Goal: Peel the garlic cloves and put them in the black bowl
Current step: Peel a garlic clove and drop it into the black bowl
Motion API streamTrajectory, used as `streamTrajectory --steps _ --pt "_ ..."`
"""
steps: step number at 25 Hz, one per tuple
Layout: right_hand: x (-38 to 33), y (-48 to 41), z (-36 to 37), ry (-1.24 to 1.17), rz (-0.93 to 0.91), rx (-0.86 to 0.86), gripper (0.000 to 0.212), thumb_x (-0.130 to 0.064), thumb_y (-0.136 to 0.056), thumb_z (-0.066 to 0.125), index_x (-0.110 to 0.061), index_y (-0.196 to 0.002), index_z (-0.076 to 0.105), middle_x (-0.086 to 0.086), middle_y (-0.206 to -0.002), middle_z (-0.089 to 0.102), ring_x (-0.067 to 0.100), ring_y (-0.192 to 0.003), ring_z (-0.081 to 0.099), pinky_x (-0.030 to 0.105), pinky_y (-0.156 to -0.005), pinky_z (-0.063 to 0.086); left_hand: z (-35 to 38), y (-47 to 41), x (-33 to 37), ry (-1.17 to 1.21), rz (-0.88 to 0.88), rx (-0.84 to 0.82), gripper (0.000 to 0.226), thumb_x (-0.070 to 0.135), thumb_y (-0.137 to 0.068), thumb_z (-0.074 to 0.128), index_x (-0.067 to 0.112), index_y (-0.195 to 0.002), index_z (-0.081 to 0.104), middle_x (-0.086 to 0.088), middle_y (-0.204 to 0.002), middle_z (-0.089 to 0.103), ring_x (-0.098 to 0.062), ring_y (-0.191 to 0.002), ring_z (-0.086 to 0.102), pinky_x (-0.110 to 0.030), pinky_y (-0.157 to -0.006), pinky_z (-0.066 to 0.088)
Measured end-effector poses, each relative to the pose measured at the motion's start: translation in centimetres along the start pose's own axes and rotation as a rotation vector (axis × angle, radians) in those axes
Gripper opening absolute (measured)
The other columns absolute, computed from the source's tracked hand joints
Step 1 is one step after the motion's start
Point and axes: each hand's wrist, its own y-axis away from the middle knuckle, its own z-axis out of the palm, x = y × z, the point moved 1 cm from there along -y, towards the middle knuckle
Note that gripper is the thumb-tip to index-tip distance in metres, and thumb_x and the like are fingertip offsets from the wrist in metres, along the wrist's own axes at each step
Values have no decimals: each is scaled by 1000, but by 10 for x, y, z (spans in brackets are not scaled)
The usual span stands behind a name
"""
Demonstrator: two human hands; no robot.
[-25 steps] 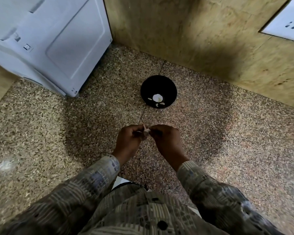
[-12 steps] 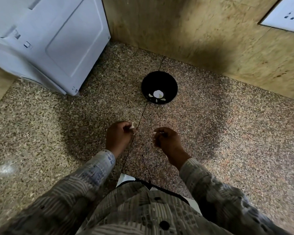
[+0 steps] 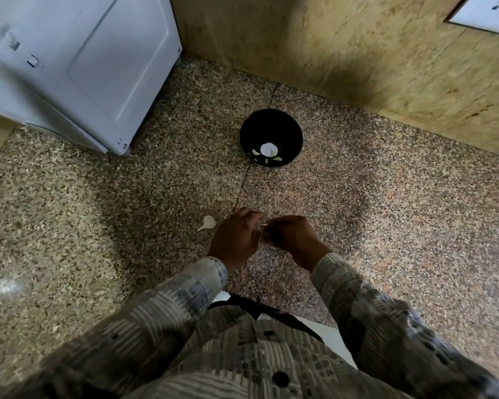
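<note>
Both grips meet over the bench [image 3: 386,211], fingertips touching. Left grip [image 3: 236,237] and right grip [image 3: 291,240] are both curled and pinch one small pale clove [image 3: 262,225] between them. Only a thin whitish sliver of it shows, the rest is hidden by fingers. Can't tell how much skin is on it.

Bowl [image 3: 271,125] sits well beyond the grips, slightly to the right grip's side. It is round, glossy black and smooth-walled. Inside it, on the side nearest the grips, are bowl cloves [image 3: 267,149]: one rounded white lump with a few small pale crescents beside it.

Just beside the left grip, on its outer side, a garlic piece [image 3: 208,222] lies on the bench, apart from the hand. It is off-white and bulb-shaped with a thin tail.

The bench is polished speckled stone, tan and pink grain, with a dark seam running from the grips toward the bowl.

Far beyond the left grip is a white appliance [image 3: 98,67] with smooth moulded panels. Its small marks are too blurred to read.

Beyond the bowl is a mottled tan stone wall [image 3: 329,47]. A white socket plate [image 3: 490,12] sits at its far right, no text legible.

Sleeves [image 3: 185,298] are woven grey-beige patterned cloth.
</note>
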Motion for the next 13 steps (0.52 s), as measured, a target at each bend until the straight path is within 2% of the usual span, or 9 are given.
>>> streamTrajectory --steps 3,5,7,10,13 --pt "4 -7 -3 85 -91 82 12 5 -89 73 0 -99 77 23 -91 77 41 -86 75 45 -77 65 11 -15 1 37 -35 -25 27 22 -94 60 15 -115 75 -7 -109 70 -29 -99 66 -37 -82 54" --pt "9 -13 -2 180 -114 164 13 -6 -89 77 -18 -88 81 9 -81 79 34 -83 77 51 -79 64 11 -20 -2 65 -26 -10 22 18 -91 63 14 -108 78 -7 -102 72 -29 -94 67 -37 -80 55" --pt "13 -15 1 344 -175 255 16 -19 -90 76 -30 -79 81 -5 -74 78 19 -72 77 44 -74 65 11 -21 -3 74 -14 13 22 14 -89 65 14 -108 78 -7 -102 73 -29 -95 68 -37 -82 56" --pt "15 -13 4 494 -305 287 14 -24 -91 72 -29 -80 80 -10 -68 75 11 -64 73 39 -70 64 13 -24 -7 80 -4 -3 21 14 -88 66 13 -105 79 -8 -102 73 -30 -93 68 -38 -82 57" --pt "9 -17 -2 473 -244 238 7 -24 -88 78 -26 -83 81 -6 -72 77 14 -70 74 41 -75 64 15 -26 -9 69 10 -19 21 14 -88 65 14 -104 78 -7 -102 70 -30 -93 67 -38 -81 56"
